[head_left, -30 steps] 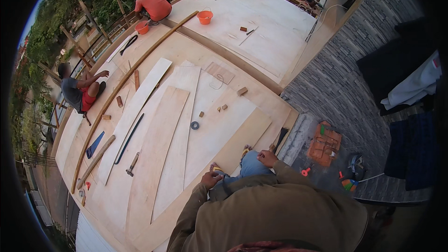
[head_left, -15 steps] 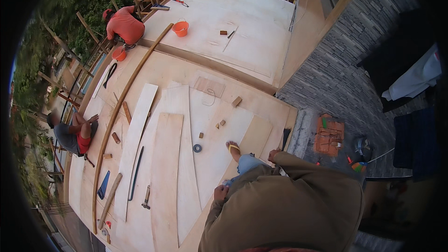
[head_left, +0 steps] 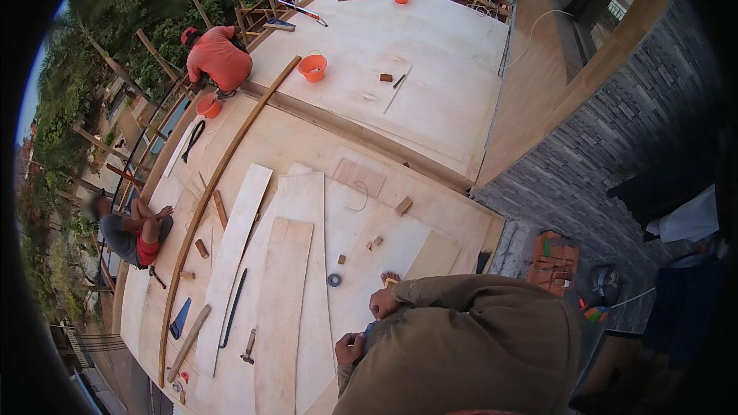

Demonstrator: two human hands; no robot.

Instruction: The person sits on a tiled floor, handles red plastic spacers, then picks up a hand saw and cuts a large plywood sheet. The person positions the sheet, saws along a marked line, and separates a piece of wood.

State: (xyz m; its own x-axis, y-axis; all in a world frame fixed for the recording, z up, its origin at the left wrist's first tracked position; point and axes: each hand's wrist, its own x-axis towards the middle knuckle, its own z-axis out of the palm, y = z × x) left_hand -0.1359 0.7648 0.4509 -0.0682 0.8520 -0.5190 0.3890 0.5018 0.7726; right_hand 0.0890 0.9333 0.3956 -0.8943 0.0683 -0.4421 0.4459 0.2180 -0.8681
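Observation:
My left hand (head_left: pixel 350 350) is low in the middle of the head view, its fingers curled beside the blue cloth (head_left: pixel 370 329) over my leg. A little farther off, my right hand (head_left: pixel 383 301) has bent fingers near my knee. Whatever either hand may hold is too small or hidden to make out. Just beyond the right hand, my foot (head_left: pixel 390 277) shows its toes in a yellow flip-flop. Left of the hands are a dark tape roll (head_left: pixel 334 280) and long pale plywood strips (head_left: pixel 283 300). A hammer (head_left: pixel 248 346) lies farther left.
A handsaw (head_left: pixel 180 318), a dark curved bar (head_left: pixel 232 307) and a long bent batten (head_left: pixel 223 161) lie leftward. One person sits at the left edge (head_left: pixel 134 232); another crouches in orange (head_left: pixel 219 58). Orange buckets (head_left: pixel 312 68) stand farther off. A stone-clad wall (head_left: pixel 584 131) rises at right.
My right hand has come leftward from beside my leg to near my left hand. The left hand is slightly lower and nearer. My body leans over, covering more of the leg and foot.

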